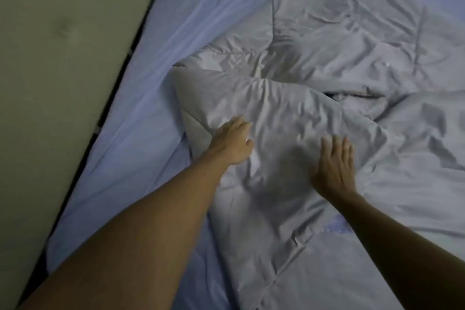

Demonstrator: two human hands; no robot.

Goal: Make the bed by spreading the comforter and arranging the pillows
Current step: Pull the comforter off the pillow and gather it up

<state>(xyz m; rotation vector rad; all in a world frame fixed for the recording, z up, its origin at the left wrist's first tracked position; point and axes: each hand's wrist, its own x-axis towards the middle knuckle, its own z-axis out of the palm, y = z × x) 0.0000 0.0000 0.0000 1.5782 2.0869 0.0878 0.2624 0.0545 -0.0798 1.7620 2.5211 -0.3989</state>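
A pale grey quilted comforter [339, 63] lies crumpled across the middle and right of the bed, its folded-over corner bulging near the centre. My left hand [234, 142] rests on the left edge of that fold, fingers curled against the fabric; a firm grip cannot be made out. My right hand [336, 166] lies flat on the comforter with fingers spread, holding nothing. No pillow is in view.
A light blue fitted sheet [151, 98] covers the mattress, bare along the left side. A beige tufted headboard [57, 63] runs diagonally down the left, with a dark gap between it and the mattress.
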